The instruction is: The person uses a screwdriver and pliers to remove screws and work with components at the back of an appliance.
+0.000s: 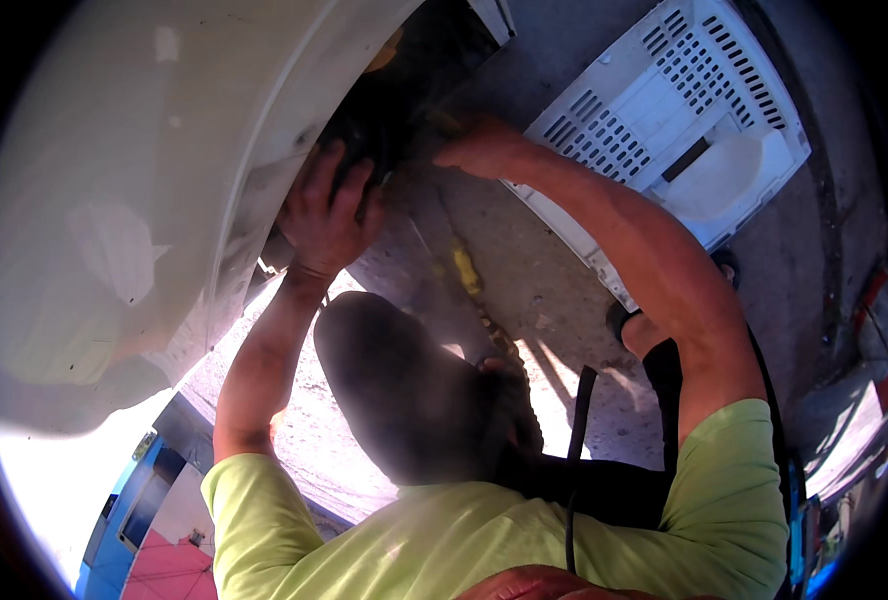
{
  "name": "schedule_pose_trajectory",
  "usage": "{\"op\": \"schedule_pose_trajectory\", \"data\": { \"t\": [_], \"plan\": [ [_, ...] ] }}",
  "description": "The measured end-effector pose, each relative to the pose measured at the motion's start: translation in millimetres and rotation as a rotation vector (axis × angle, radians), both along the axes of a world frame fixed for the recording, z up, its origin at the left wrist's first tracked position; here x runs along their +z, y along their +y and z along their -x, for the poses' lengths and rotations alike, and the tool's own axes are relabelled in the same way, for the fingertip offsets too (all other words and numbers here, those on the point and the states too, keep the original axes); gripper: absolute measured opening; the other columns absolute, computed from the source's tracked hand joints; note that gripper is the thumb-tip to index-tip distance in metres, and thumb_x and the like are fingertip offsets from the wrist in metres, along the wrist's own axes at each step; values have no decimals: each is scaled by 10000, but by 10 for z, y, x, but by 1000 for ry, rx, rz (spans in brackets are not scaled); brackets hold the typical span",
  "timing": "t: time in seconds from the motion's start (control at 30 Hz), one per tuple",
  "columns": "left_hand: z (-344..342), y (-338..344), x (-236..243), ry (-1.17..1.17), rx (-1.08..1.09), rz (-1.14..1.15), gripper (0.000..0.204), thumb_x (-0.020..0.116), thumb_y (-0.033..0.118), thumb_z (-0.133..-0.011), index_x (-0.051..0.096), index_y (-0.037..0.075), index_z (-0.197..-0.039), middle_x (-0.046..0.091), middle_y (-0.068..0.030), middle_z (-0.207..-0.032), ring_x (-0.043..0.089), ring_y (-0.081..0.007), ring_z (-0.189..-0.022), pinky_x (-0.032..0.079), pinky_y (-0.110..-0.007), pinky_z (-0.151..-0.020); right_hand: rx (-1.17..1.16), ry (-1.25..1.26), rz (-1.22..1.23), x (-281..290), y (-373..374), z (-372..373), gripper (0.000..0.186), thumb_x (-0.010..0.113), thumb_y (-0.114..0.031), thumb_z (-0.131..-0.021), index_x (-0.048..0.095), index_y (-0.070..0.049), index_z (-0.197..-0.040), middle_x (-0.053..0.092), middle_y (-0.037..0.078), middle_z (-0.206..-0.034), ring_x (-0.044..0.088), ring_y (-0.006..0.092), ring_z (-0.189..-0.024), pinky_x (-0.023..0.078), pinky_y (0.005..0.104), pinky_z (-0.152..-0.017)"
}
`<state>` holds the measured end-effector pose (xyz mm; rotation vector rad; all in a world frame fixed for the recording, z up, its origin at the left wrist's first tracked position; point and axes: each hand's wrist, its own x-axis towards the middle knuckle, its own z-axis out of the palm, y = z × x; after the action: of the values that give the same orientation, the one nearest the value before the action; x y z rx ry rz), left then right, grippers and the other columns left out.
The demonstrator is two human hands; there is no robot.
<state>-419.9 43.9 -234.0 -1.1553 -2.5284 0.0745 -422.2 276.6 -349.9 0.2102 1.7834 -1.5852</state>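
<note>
A dark, rounded part (pixel 367 145) lies in deep shadow just beside the edge of the large off-white panel (pixel 194 120); its surface looks black; its outline blurs away; its full shape cannot be told.

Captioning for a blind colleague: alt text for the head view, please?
A person's left hand and right hand reach into shadow beside a large, pale, curved surface; a white slotted panel shows at upper right.

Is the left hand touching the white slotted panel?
Apart: the head view shows a wide gap between the left hand and the white slotted panel.
</note>
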Motion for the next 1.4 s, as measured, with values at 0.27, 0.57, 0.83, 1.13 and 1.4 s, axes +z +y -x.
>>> {"op": "schedule_pose_trajectory", "data": {
  "t": [0.27, 0.57, 0.83, 1.13, 1.4],
  "plan": [
    [17, -12, -18, -13, -16, -14, 364, 679, 335, -844, 632, 214, -1184, 546, -87, -1347, 529, -332, -1225, 392, -459, -984, 144, 180, -123, -24, -20, 47, 553, 690, -324, -776, 633, 9, -1215, 675, 249, -1126, 661, 360, -1046, 515, 403, -895],
    [11, 7, -8, -6, -16, 10, 388, 683, 329, -838, 626, 205, -1201, 534, -89, -1359, 521, -335, -1229, 391, -465, -978, 319, 259, -334, 88, -11, 113, 658, 656, -287, -802, 496, -23, -1384, 571, 273, -1319, 566, 414, -1221, 493, 432, -1006],
    [-1, 4, -8, -5, -13, -4, 382, 673, 335, -846, 623, 208, -1203, 541, -91, -1356, 526, -330, -1230, 390, -467, -980, 371, 309, -398, 377, 128, 184, 411, 626, -316, -802, 719, 23, -1015, 694, 250, -1045, 680, 381, -1002, 541, 435, -854],
    [1, 33, 17, 1, 5, 1, 358, 674, 333, -851, 636, 214, -1186, 547, -80, -1354, 531, -326, -1228, 398, -461, -982, 283, 160, -233, 142, 200, 254, 640, 700, -333, -742, 581, 24, -1259, 663, 282, -1126, 665, 387, -1044, 544, 418, -886],
    [8, 41, 19, -12, 12, 6, 362, 683, 329, -841, 641, 221, -1183, 549, -77, -1349, 533, -321, -1224, 399, -445, -985, 129, 371, -440, 23, -71, 231, 356, 557, -295, -875, 687, -103, -1144, 686, 201, -1109, 670, 368, -1022, 541, 437, -860]
  ]
}}
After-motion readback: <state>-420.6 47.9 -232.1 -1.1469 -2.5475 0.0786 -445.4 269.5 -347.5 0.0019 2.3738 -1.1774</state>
